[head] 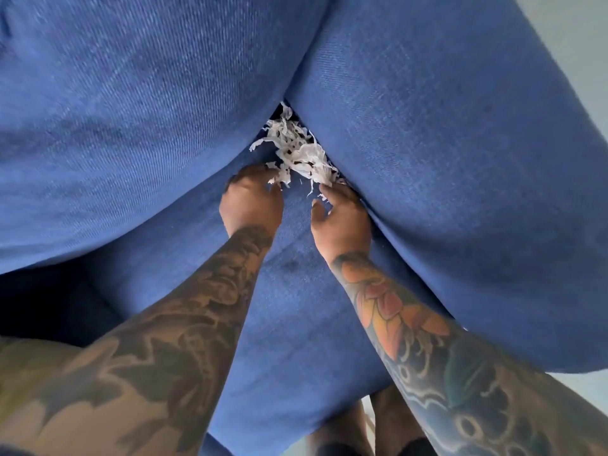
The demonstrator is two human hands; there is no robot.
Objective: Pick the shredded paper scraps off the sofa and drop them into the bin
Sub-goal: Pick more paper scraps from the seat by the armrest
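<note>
A heap of white shredded paper scraps [296, 149] lies in the corner of the blue sofa seat [289, 291], wedged where the back cushion [131, 110] meets the armrest [444, 159]. My left hand [251, 200] rests on the seat at the heap's near left edge, fingers curled into the scraps. My right hand [339, 218] is at the heap's near right edge, against the armrest, fingertips touching loose strips. Neither hand has lifted any paper off the seat. The bin is out of view.
The blue cushions close in on both sides of the scraps. A pale floor [585, 383] shows at the lower right, and my legs [368, 426] stand at the sofa's front edge.
</note>
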